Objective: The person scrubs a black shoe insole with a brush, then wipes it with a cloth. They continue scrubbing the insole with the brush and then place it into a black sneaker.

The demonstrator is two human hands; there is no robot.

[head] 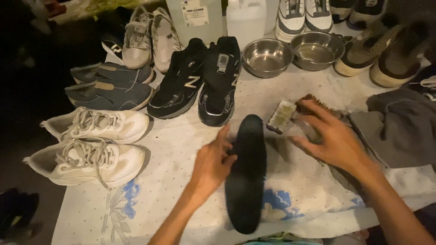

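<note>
The right hand is closed over the back of a wooden scrubbing brush with pale, worn bristles, fingers wrapped across its block, the bristle face turned left and down toward the cloth. Just to the left of that brush lies a long, flat, black shoe insole with a matt, slightly fuzzy surface; its long axis runs nearly straight away from the person, the rounded toe end near the brush and the other end close to the near edge of the table. The left hand rests against the insole's left edge about a third of the way down, fingers spread and pressing it flat rather than clasping it, so it steadies without gripping. The brush is thus up and to the right of the insole's far tip, near but apparently not touching. Under both lies a thin white dotted table cloth with a blue flower print, creased and a little stained. Further out stand a pair of black mesh trainers, a pair of cream laced trainers, a pair of blue-grey strap shoes, two shiny steel bowls and a crumpled grey rag at the right.
</note>
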